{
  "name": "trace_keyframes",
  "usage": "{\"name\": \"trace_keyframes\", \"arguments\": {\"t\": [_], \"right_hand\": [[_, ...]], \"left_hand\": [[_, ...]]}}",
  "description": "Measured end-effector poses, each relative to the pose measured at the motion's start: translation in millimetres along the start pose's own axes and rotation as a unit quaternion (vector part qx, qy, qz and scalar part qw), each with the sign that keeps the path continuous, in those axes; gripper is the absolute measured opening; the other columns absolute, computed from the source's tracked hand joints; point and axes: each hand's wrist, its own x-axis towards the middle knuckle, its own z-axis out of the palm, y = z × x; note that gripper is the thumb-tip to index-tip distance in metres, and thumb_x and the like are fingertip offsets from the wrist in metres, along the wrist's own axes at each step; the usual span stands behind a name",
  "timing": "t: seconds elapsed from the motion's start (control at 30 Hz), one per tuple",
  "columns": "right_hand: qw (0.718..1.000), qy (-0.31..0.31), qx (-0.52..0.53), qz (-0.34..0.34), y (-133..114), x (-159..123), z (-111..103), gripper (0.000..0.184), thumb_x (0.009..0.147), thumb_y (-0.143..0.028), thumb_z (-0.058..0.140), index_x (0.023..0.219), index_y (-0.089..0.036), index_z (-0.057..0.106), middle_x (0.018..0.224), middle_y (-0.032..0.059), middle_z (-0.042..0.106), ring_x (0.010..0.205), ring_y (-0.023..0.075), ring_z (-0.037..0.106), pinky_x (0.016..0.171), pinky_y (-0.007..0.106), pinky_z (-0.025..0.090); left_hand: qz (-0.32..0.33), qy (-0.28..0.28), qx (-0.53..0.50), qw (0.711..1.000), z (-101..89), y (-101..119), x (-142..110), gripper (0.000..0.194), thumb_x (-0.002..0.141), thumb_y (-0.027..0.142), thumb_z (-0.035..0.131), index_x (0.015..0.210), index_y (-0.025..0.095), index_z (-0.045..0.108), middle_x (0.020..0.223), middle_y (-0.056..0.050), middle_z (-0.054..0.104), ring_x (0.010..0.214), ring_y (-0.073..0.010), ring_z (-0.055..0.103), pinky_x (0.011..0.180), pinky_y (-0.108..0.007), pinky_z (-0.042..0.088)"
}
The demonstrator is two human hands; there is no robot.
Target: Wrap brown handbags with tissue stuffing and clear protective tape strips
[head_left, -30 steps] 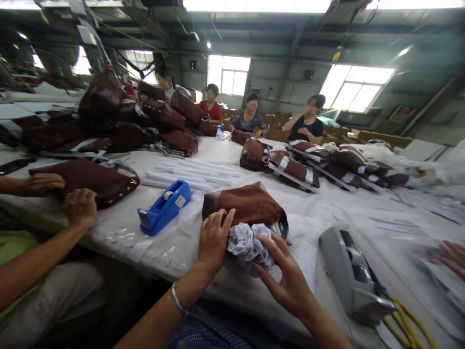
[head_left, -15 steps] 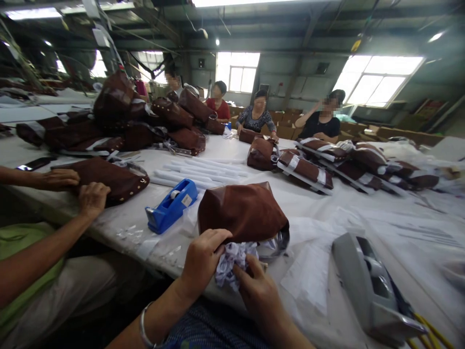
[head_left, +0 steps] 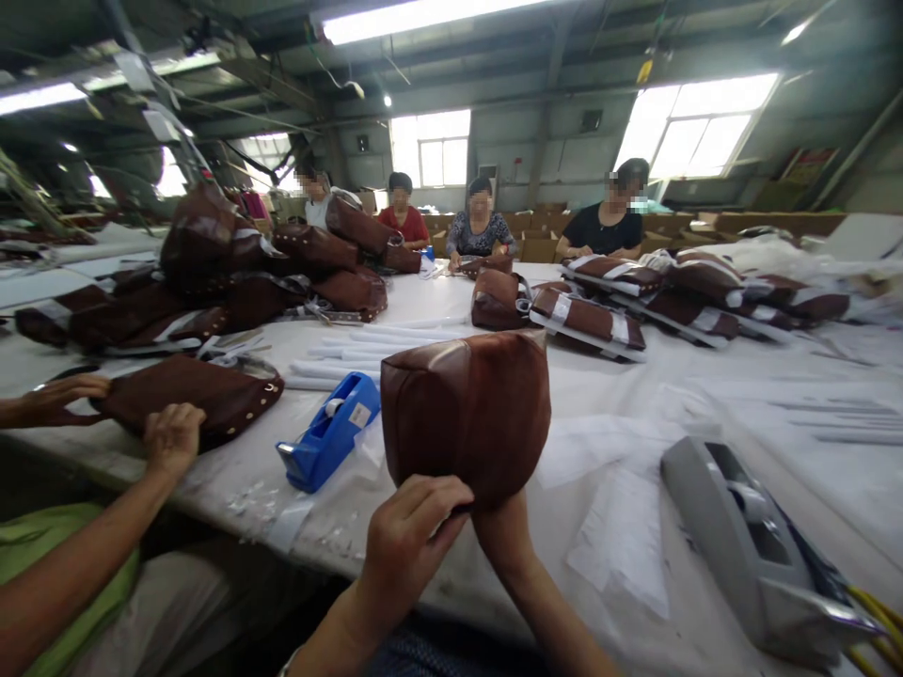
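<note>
Right in front of me a brown leather bag [head_left: 469, 414] is tipped up, its base and side towards me. My left hand [head_left: 416, 522] is closed on the bag's near lower edge, thumb and fingers pinching the rim. My right hand [head_left: 502, 517] reaches in under the bag at its opening; its fingers are hidden by the leather. The crumpled white paper is out of sight. Left of the bag stands a blue tape dispenser [head_left: 328, 432], and a grey tape dispenser [head_left: 748, 545] is to the right.
A co-worker's hands [head_left: 173, 437] handle another brown bag [head_left: 194, 395] at the left. Brown bags [head_left: 246, 273] are heaped at the back left, and wrapped bags [head_left: 585, 320] lie at the back right. White paper rolls [head_left: 324, 367] and clear plastic bags [head_left: 621, 527] lie on the table.
The bag has been lifted and tilted up, its base now facing me. My right hand has moved with the crumpled paper to the bag's opening and under it; the paper is no longer visible.
</note>
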Motion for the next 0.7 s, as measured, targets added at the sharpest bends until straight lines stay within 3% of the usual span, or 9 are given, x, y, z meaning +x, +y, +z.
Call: {"name": "trace_keyframes", "arguments": {"t": [0.07,0.13,0.2,0.27,0.3,0.37,0.5,0.6,0.7], "right_hand": [[1.0,0.019,-0.019,0.013,-2.9,2.7,-8.0,0.02,0.076,-0.027,0.059,0.058,-0.021,0.064,0.056,0.003,0.061,0.06,0.0201,0.054,0.062,0.033,0.048],[0.997,0.036,-0.068,0.014,-4.7,12.7,-12.9,0.02,0.075,-0.026,0.058,0.057,-0.02,0.066,0.059,0.0046,0.063,0.06,0.02,0.054,0.061,0.031,0.046],[0.995,0.045,-0.093,0.007,-5.4,26.9,-12.0,0.019,0.076,-0.026,0.057,0.069,-0.019,0.073,0.071,0.0069,0.066,0.07,0.0221,0.059,0.068,0.032,0.048],[0.994,0.03,-0.104,-0.008,-5.6,39.6,-7.2,0.023,0.079,-0.028,0.055,0.083,-0.02,0.077,0.08,0.0083,0.067,0.079,0.0234,0.061,0.075,0.033,0.049],[0.994,0.016,-0.108,-0.014,-5.7,44.0,-4.5,0.025,0.081,-0.028,0.054,0.087,-0.02,0.077,0.083,0.0089,0.067,0.082,0.0239,0.062,0.078,0.034,0.049],[0.993,-0.003,-0.119,-0.018,-5.8,47.4,-0.7,0.027,0.082,-0.029,0.054,0.091,-0.02,0.077,0.084,0.0099,0.067,0.084,0.0251,0.062,0.08,0.035,0.049],[0.996,-0.008,-0.088,0.015,-6.7,42.3,2.5,0.024,0.076,-0.027,0.059,0.09,-0.019,0.077,0.083,0.0086,0.066,0.083,0.025,0.061,0.079,0.036,0.049],[0.991,0.051,0.048,0.118,-10.0,44.5,13.2,0.019,0.075,-0.03,0.062,0.083,-0.018,0.074,0.08,0.006,0.067,0.079,0.0225,0.062,0.075,0.033,0.05],[0.935,0.121,0.256,0.211,-17.6,52.7,31.1,0.024,0.079,-0.033,0.058,0.093,-0.018,0.071,0.078,0.0033,0.07,0.075,0.0195,0.064,0.072,0.031,0.054]], "left_hand": [[-0.026,0.051,0.007,0.998,-5.1,-17.2,-0.5,0.038,0.083,0.016,0.072,0.117,0.029,0.062,0.113,-0.003,0.071,0.107,-0.019,0.066,0.095,-0.034,0.054],[-0.153,0.105,-0.017,0.982,0.5,-33.2,-2.1,0.063,0.08,0.03,0.077,0.136,0.029,0.05,0.137,-0.009,0.058,0.127,-0.0249,0.056,0.102,-0.041,0.051],[-0.296,0.082,-0.136,0.942,16.9,-43.5,-2.6,0.081,0.084,0.044,0.071,0.151,0.027,0.028,0.15,-0.015,0.046,0.133,-0.0266,0.051,0.102,-0.042,0.051],[-0.367,0.036,-0.276,0.888,36.8,-47.7,-0.2,0.079,0.091,0.046,0.061,0.154,0.025,0.019,0.147,-0.016,0.049,0.129,-0.0236,0.055,0.102,-0.038,0.051],[-0.382,0.03,-0.317,0.868,45.3,-48.3,2.1,0.075,0.092,0.046,0.059,0.153,0.024,0.021,0.144,-0.015,0.053,0.127,-0.0224,0.057,0.103,-0.037,0.05],[-0.398,0.054,-0.33,0.854,55.6,-49.2,7.9,0.068,0.091,0.042,0.061,0.149,0.022,0.032,0.138,-0.013,0.058,0.126,-0.022,0.058,0.105,-0.036,0.048],[-0.417,0.078,-0.242,0.873,54.4,-49.9,13.9,0.052,0.087,0.03,0.058,0.137,0.018,0.048,0.128,-0.009,0.065,0.118,-0.0232,0.062,0.1,-0.036,0.049],[-0.415,0.009,-0.189,0.89,54.8,-39.0,6.2,0.037,0.087,0.024,0.047,0.122,0.018,0.059,0.105,-0.006,0.073,0.102,-0.0236,0.067,0.092,-0.037,0.051],[-0.402,-0.075,-0.179,0.895,61.6,-23.0,-5.7,0.032,0.087,0.024,0.043,0.11,0.018,0.065,0.09,-0.006,0.073,0.086,-0.0247,0.069,0.083,-0.037,0.052]]}}
